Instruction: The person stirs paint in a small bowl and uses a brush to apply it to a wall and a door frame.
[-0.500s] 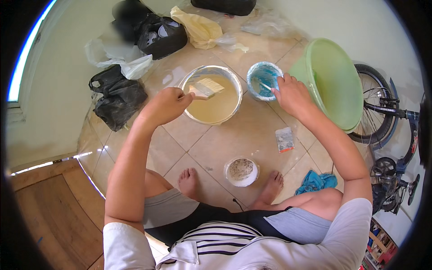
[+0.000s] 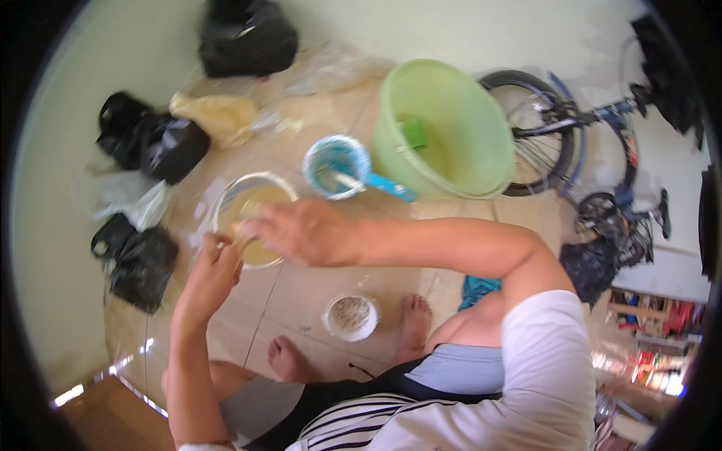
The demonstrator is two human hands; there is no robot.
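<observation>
Sitting on tiled floor, left hand gripping steel bowl rim, right hand hovering over bowl, grip unclear through blur, blue scoop just beyond, green tub by the bicycle

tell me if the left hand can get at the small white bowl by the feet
Probably yes: the left hand sits at the rim of the big bowl, and only bare tile lies between it and the small white bowl.
</observation>
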